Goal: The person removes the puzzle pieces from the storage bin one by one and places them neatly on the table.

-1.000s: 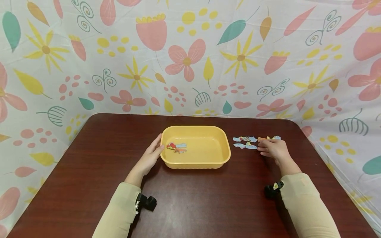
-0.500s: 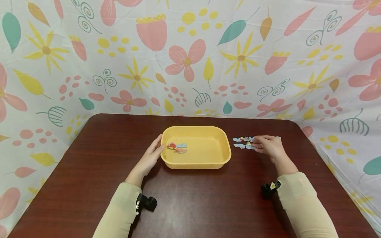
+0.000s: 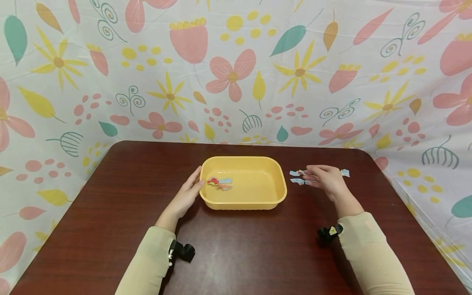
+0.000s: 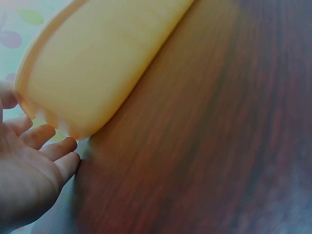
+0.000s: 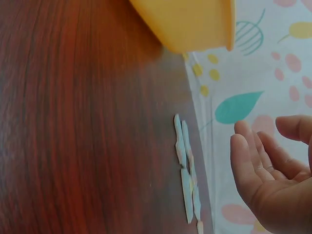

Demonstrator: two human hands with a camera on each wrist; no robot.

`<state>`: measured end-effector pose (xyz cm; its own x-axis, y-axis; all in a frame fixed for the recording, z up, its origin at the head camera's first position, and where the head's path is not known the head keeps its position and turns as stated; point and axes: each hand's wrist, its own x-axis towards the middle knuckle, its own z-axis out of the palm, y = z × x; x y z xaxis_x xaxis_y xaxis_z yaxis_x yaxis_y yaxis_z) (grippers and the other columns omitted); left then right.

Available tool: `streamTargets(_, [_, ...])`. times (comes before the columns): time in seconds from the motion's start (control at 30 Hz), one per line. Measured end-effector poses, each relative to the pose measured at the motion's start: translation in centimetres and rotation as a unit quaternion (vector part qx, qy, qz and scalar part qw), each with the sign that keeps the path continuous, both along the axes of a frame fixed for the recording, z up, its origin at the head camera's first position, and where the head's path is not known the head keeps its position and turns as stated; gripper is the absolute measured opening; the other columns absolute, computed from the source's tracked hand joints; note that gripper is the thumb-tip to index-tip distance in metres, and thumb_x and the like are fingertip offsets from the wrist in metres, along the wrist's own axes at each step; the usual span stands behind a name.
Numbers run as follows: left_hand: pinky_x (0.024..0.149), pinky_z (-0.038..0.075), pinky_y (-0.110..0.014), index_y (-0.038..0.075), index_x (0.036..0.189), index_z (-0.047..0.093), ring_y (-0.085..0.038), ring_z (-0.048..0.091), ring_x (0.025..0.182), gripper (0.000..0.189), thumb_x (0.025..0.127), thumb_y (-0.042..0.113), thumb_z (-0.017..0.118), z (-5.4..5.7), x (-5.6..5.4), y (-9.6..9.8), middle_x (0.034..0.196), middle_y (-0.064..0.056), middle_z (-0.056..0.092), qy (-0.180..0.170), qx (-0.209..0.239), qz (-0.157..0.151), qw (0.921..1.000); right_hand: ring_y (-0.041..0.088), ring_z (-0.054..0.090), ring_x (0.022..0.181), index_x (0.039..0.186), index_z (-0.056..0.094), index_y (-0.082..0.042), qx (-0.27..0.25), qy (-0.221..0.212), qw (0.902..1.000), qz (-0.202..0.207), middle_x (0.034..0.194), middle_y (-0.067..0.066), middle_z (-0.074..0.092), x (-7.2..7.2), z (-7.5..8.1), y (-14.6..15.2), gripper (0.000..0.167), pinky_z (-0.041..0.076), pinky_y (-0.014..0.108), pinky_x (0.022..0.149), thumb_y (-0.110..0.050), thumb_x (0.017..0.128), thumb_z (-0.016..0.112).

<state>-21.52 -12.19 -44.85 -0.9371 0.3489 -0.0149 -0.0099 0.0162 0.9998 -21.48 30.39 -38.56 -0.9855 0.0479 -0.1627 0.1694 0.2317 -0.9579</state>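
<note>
A yellow plastic basin [image 3: 243, 203] stands in the middle of the table. My left hand [image 3: 187, 194] holds its left end, with the thumb at the rim and the fingers against the outer wall. Inside, near that end, lie several flat puzzle pieces [image 3: 212, 181], red, blue and orange. To the right of the basin, light blue puzzle pieces [image 3: 297, 181] lie in two rows. My right hand [image 3: 328, 180] is over these rows, fingers loosely bent, holding nothing; it hides some pieces. One piece [image 3: 345, 173] shows beyond it at the right. The right wrist view shows the rows [image 5: 186, 175] beside the hand.
The dark wooden table [image 3: 239, 254] reaches back to a white cloth [image 3: 236, 114] printed with flowers and leaves. Black wrist cameras sit on both sleeves, the left one [image 3: 184, 252] low over the table and the right one [image 3: 328, 233] below the right hand.
My right hand has slid left along the rows towards the basin, uncovering the piece at the right end and covering pieces further left. My left hand and the basin stay in place.
</note>
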Motion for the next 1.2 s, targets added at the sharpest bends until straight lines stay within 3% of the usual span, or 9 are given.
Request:
streamTargets(0.3, [0.116,0.022,-0.042,0.016,0.154,0.008,-0.025,0.017,0.145,0.058,0.103,0.016,0.036,-0.1,0.0,0.0,0.159,-0.009,0.011,0.003,0.005,0.003,1.0000,0.007,0.070,0.084,0.123,0.049,0.005,-0.038,0.004,0.9993,0.006,0.086,-0.010,0.070,-0.5,0.4,-1.5,0.044,0.058,0.027,0.077,-0.028,0.095,0.057])
streamTargets(0.57, [0.116,0.021,-0.042,0.015,0.154,0.008,-0.025,0.016,0.145,0.058,0.103,0.017,0.037,-0.1,0.0,0.1,0.159,-0.008,0.010,0.007,0.004,0.002,1.0000,0.008,0.070,0.085,0.130,0.046,0.008,-0.030,-0.006,0.9994,0.014,0.085,-0.013,0.069,-0.8,0.9,-2.9,0.055,0.057,0.030,0.080,-0.032,0.094,0.059])
streamTargets(0.97, [0.116,0.022,-0.043,0.015,0.154,0.008,-0.025,0.016,0.145,0.058,0.103,0.016,0.037,-0.1,-0.1,0.1,0.159,-0.009,0.010,0.006,0.003,0.002,1.0000,0.009,0.070,0.085,0.128,0.049,0.008,-0.030,0.005,0.9992,0.028,0.085,-0.012,0.069,-1.2,1.5,-5.3,0.049,0.057,0.031,0.079,-0.027,0.095,0.057])
streamTargets(1.2, [0.116,0.022,-0.043,0.016,0.154,0.008,-0.025,0.016,0.145,0.058,0.103,0.017,0.037,-0.1,0.0,0.0,0.159,-0.009,0.010,0.005,0.000,0.000,1.0000,0.010,0.070,0.084,0.127,0.050,0.010,-0.039,0.010,0.9983,0.042,0.093,0.003,0.071,-1.4,1.8,-6.6,0.048,0.057,0.030,0.078,-0.024,0.094,0.059])
